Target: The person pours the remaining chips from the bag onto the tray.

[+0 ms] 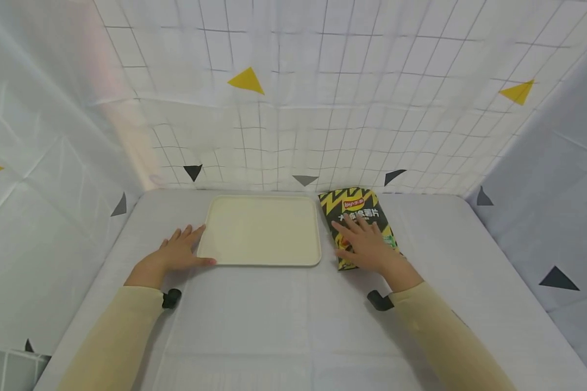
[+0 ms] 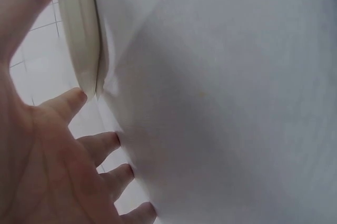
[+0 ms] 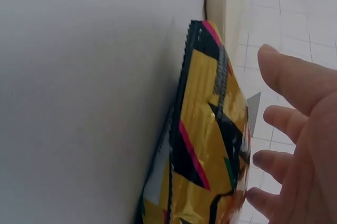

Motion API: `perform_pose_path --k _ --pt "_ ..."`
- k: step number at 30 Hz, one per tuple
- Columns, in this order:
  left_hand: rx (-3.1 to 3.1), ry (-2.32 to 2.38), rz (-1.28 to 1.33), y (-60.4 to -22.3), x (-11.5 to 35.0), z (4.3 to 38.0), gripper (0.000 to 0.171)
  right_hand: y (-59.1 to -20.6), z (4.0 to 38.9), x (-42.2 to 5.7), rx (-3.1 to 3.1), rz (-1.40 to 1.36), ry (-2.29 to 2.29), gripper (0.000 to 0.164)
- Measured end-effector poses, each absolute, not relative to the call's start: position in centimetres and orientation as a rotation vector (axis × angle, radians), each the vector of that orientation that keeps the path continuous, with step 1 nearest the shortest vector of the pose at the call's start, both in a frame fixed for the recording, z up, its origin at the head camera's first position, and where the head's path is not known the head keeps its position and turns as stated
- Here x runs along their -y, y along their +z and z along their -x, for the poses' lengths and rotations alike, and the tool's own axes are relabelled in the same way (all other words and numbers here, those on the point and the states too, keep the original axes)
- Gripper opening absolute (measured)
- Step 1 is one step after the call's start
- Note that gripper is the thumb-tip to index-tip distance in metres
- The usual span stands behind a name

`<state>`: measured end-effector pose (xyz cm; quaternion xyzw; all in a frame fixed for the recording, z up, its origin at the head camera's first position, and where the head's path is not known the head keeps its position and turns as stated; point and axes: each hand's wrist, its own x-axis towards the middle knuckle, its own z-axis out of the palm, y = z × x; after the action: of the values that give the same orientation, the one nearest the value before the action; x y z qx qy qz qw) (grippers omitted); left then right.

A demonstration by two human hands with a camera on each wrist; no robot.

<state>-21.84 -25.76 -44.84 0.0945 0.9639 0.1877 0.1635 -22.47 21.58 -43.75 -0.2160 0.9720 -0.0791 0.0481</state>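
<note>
A cream rectangular tray (image 1: 259,231) lies flat near the back of the table. At its left end is my left hand (image 1: 178,252), fingers spread, with the thumb and index finger at the tray's edge; the left wrist view shows the index fingertip against the rim (image 2: 84,34). Right of the tray lies a black and yellow bag of potato chips (image 1: 357,203). My right hand (image 1: 367,247) is over the lower part of the bag with its fingers spread. In the right wrist view, the fingertips are at or just above the bag's surface (image 3: 200,139); contact is hard to tell.
A white cloth covers the table (image 1: 239,326). Behind stands a white gridded curtain (image 1: 293,130) with coloured triangles, and pale sheets hang at the left and right sides. The bag lies close beside the tray's right edge.
</note>
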Motion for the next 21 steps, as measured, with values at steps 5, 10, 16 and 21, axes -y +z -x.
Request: perform_pose_path --k 5,10,16,21 --pt "-2.736 0.551 -0.266 -44.9 25.7 21.9 0.118 -44.1 22.4 -21.4 -2.948 0.667 -0.198 0.072" --pt "-2.729 0.551 -0.268 -44.7 25.6 21.9 0.118 -44.5 22.6 -21.4 -2.915 0.649 -0.177 0.071" --pt "-2.730 0.541 -0.258 -44.7 25.6 22.0 0.119 -44.8 23.2 -21.1 -2.903 0.691 -0.155 0.069" --pt "-2.719 0.539 -0.252 -44.8 25.8 22.1 0.119 -44.5 23.4 -20.7 -2.876 0.668 -0.123 0.067"
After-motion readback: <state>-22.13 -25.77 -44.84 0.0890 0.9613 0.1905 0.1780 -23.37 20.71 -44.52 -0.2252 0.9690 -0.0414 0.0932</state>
